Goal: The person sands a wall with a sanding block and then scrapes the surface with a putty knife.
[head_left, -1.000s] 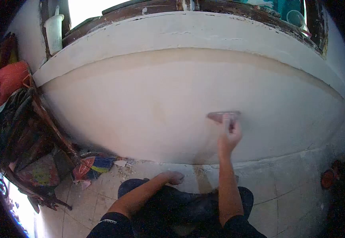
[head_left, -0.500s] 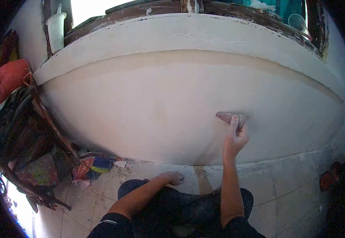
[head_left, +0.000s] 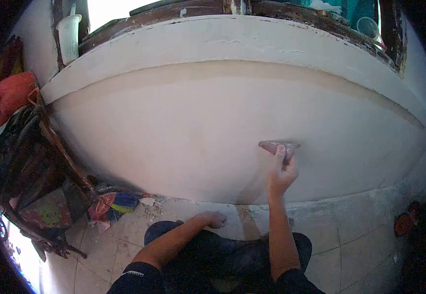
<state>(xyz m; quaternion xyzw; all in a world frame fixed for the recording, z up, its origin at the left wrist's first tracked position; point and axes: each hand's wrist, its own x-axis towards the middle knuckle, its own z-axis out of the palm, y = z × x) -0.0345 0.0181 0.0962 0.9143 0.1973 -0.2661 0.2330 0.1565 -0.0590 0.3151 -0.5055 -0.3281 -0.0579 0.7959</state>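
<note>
My right hand (head_left: pixel 282 179) pinches a dusty reddish-brown piece of sandpaper (head_left: pixel 271 145), thumb in front and fingers behind. The sandpaper lies against the pale wall (head_left: pixel 174 132), right of its middle. My left hand (head_left: pixel 213 220) rests by my left knee, low in front of the wall. Its fingers are curled in, and I see nothing in them. Whitish dust coats the fingers of my right hand.
Above the wall runs a white ledge (head_left: pixel 183 41) under a worn wooden window frame. A white container (head_left: pixel 69 39) and a clear cup (head_left: pixel 367 28) stand up there. Bags and cloths (head_left: pixel 31 161) are heaped at left, on the tiled floor (head_left: pixel 117 255).
My right hand has slid a little left and slightly down along the wall with the sandpaper, which is now tilted flatter. My left hand has hardly moved.
</note>
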